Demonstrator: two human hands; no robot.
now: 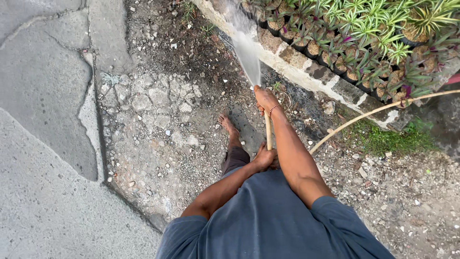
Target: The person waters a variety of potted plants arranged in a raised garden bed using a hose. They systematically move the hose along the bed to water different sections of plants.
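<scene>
hose runs between right hand ahead and left hand.

Person wore a loose blue-grey T-shirt, short sleeves ending above the elbows, fabric plain with soft folds. Dark grey-brown trouser leg showed below the shirt hem. Thin beaded bracelet circled the right wrist. Forearms bare. One foot was visible, bare, no shoe or sandal. Left wrist carried nothing.
</scene>
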